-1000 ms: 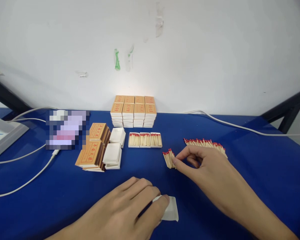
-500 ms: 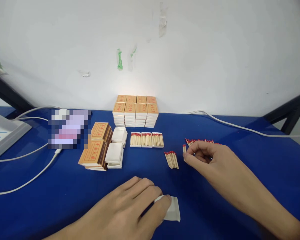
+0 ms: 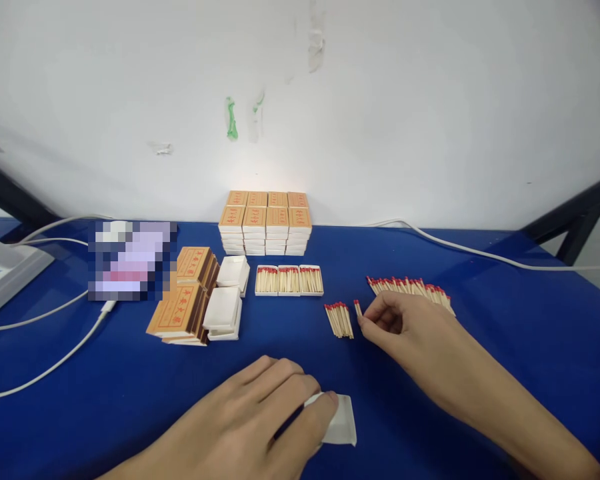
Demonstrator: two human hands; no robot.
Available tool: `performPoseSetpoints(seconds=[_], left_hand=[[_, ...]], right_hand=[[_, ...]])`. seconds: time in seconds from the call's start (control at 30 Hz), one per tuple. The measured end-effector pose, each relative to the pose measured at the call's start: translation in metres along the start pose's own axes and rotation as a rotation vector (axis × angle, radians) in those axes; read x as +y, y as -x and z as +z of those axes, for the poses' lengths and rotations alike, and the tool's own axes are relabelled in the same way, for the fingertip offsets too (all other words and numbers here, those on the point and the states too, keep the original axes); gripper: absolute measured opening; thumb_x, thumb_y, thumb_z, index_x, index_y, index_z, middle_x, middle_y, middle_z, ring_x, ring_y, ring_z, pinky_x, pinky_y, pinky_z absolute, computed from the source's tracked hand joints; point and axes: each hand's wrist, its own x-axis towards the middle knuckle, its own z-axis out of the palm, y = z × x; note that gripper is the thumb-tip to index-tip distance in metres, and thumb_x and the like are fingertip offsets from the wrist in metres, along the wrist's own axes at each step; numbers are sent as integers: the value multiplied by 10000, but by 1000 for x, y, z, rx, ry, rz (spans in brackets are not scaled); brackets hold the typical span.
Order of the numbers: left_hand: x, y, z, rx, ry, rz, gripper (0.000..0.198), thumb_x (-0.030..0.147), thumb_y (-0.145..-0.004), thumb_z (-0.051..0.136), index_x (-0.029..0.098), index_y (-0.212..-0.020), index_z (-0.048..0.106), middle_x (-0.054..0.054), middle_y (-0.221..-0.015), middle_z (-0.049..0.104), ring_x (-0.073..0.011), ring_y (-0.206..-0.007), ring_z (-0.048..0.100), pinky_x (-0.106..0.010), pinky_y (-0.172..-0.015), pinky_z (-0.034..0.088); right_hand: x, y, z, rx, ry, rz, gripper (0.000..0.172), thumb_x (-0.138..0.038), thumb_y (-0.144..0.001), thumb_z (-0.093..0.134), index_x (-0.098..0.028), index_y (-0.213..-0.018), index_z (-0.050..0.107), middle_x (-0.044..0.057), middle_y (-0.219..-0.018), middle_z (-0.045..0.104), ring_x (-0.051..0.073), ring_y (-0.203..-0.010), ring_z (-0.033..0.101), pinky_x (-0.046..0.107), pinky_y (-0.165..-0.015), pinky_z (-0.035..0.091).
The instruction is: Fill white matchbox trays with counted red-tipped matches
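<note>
Between thumb and index finger my right hand (image 3: pixel 405 327) pinches matches (image 3: pixel 358 307) with red heads; how many is partly hidden. Just left of them lies a small bunch of matches (image 3: pixel 339 320) on the blue table. A wider spread of matches (image 3: pixel 415 288) lies behind my right hand. Near the front, my left hand (image 3: pixel 275 413) has its fingers curled and its thumb and fingertips on a white matchbox tray (image 3: pixel 341 423). Part of that tray is hidden under the hand. Farther back stand three trays filled with matches (image 3: pixel 289 281), side by side.
Stacked orange matchboxes (image 3: pixel 266 223) stand against the wall. To the left are more matchbox sleeves (image 3: pixel 183 307) beside stacked white trays (image 3: pixel 224 310). A blurred phone (image 3: pixel 140 260) with a white cable (image 3: pixel 93 337) and a white power strip (image 3: pixel 10 273) lie at far left.
My right hand has moved slightly left and toward me with the pinched matches, closer to the small bunch. The view has shifted a little; my left hand stays on the tray.
</note>
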Motion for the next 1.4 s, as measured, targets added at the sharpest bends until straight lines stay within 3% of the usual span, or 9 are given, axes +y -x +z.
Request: performPoseSetpoints(seconds=[0.13,0.43,1.0,1.4], left_hand=[[-2,1,1,-16,10,3,245,107,-1154,568,119,-1346,722,-67,-1126,792,-258,-1012,794,-439,-961,714],[-3,-1,4,-22,41,3,253,108,-1142,593,108,-1363,716,-75,-1128,784,-267,-999,787,-444,-928,716],[-5,1,4,5,15,11,255,83,-1126,587,112,-1334,732,-71,-1108,792,-269,-979,793,-449,-910,727],[-1,-3,4,1,18,11,231,87,-1134,582,107,-1315,724,-73,-1083,788,-262,-971,794,-429,-901,723]], right_hand=[[6,1,0,-75,-32,1,257,-447,-1016,657,-272,-845,734,16,-825,810,230,-763,745,377,-710,506],[4,2,-2,-112,-63,32,286,-491,-1038,638,-282,-866,731,9,-827,791,219,-754,710,370,-681,488],[4,-1,-4,-69,-42,-11,307,-511,-1018,610,-284,-834,703,7,-798,766,211,-733,687,365,-674,465],[8,-3,3,-31,-62,-50,347,-553,-1098,543,-289,-906,660,4,-750,746,212,-669,686,360,-638,471]])
